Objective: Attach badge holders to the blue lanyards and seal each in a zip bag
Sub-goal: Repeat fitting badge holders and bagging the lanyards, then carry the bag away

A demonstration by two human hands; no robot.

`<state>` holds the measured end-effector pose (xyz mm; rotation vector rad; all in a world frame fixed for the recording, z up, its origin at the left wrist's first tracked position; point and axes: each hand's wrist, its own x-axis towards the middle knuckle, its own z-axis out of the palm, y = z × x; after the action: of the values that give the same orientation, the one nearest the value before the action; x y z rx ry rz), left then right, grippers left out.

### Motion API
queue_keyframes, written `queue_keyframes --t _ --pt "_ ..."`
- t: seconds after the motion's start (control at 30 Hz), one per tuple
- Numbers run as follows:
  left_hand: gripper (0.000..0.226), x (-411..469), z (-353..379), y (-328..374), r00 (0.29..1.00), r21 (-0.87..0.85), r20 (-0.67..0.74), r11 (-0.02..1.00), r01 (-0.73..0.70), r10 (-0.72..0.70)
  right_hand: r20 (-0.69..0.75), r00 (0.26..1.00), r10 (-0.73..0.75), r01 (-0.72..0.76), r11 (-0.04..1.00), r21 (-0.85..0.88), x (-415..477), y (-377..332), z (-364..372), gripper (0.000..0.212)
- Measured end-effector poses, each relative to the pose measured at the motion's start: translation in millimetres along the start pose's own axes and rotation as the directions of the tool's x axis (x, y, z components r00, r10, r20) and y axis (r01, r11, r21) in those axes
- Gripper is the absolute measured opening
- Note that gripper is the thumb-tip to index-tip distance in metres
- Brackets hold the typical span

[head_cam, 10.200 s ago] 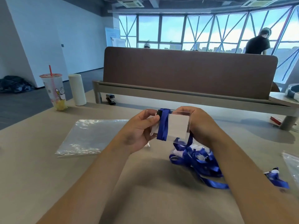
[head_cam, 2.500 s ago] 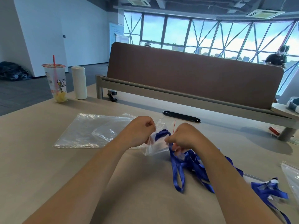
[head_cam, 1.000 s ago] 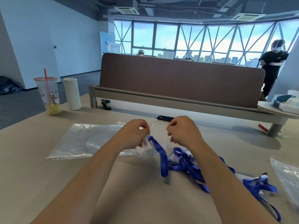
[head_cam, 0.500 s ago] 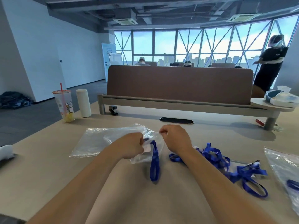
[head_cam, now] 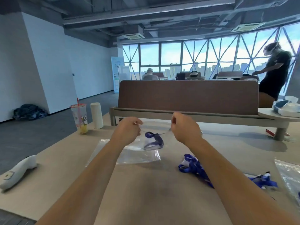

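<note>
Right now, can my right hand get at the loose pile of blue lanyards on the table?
Probably yes, once freed. The right hand pinches a top corner of the zip bag, so it is busy. The lanyard pile lies on the table just under that forearm, with nothing stacked on it.

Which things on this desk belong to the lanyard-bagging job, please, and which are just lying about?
Job: zip bag pinched between left hand and right hand, blue lanyard inside it; flat bags on the desk; loose lanyards by the right forearm.

Lying about: drink cup, white cylinder, white handheld device at the left edge.
</note>
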<state>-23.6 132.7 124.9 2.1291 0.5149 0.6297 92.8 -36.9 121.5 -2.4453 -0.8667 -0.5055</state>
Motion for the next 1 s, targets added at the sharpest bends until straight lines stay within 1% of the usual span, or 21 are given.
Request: queue_keyframes --t 0.03,0.07,0.13,0.23,0.33,0.43,0.53,0.6,0.63,0.7,0.77,0.83,0.93,1.0 --pt "0.021 5.3 -5.9 7.9 0.998 0.023 -0.056 1.000 -0.010 0.012 -0.016 1.000 -0.004 0.004 1.000 0.029 5.7 -3.0 -9.3 0.008" --pt "0.016 8.7 -12.0 15.3 0.995 0.003 -0.096 1.000 -0.022 0.022 -0.035 0.999 -0.008 0.010 0.998 0.055 10.7 -5.4 -17.3 0.008" --pt "0.010 11.9 -22.0 26.4 0.988 -0.025 -0.141 0.997 -0.066 0.062 -0.082 0.997 -0.014 0.022 0.995 0.095 16.9 -8.5 -30.0 0.009" --pt "0.003 7.8 -31.3 33.5 0.967 0.029 -0.227 0.993 -0.110 0.114 -0.140 0.990 -0.026 0.045 0.990 0.136 20.3 -12.4 -39.1 0.007" --pt "0.006 6.5 -36.2 32.1 0.953 0.055 -0.272 0.991 -0.122 0.132 -0.160 0.987 -0.033 0.058 0.986 0.155 20.9 -14.5 -41.0 0.006" --pt "0.020 2.9 -40.0 30.8 0.955 0.082 -0.238 0.984 -0.160 0.175 -0.099 0.994 -0.050 0.068 0.979 0.191 20.8 -14.6 -40.1 0.012" --pt "0.035 -4.6 -45.2 30.4 0.966 0.169 -0.128 0.964 -0.203 0.226 -0.025 0.996 -0.083 0.087 0.960 0.265 19.2 -16.9 -38.6 0.027" --pt "0.036 -6.6 -47.9 27.9 0.971 0.191 -0.079 0.960 -0.206 0.224 0.002 0.996 -0.085 0.080 0.945 0.316 17.6 -17.6 -38.1 0.035" --pt "0.033 -6.3 -48.8 25.8 0.970 0.210 -0.083 0.956 -0.206 0.227 0.013 0.996 -0.083 0.075 0.944 0.320 17.2 -16.9 -37.6 0.035" --pt "0.019 -4.8 -50.4 22.8 0.965 0.244 -0.111 0.948 -0.205 0.238 -0.003 0.996 -0.094 0.091 0.959 0.269 17.3 -14.4 -34.6 0.028" --pt "0.007 -3.7 -50.8 21.1 0.970 0.182 -0.107 0.963 -0.197 0.219 -0.052 0.995 -0.090 0.099 0.974 0.206 17.6 -12.1 -31.3 0.014" --pt "0.006 -3.7 -50.5 20.4 0.975 0.125 -0.095 0.974 -0.187 0.199 -0.079 0.995 -0.067 0.078 0.986 0.148 17.4 -11.6 -30.8 0.004" --pt "0.008 -2.4 -47.8 18.2 0.980 0.040 -0.089 0.984 -0.173 0.176 -0.033 0.999 -0.022 0.024 0.998 0.063 17.1 -10.5 -33.6 0.005" --pt "0.007 -2.4 -43.7 17.3 0.982 -0.033 -0.074 0.983 -0.179 0.176 -0.025 1.000 -0.014 0.013 0.999 -0.032 16.2 -9.1 -35.2 0.007"
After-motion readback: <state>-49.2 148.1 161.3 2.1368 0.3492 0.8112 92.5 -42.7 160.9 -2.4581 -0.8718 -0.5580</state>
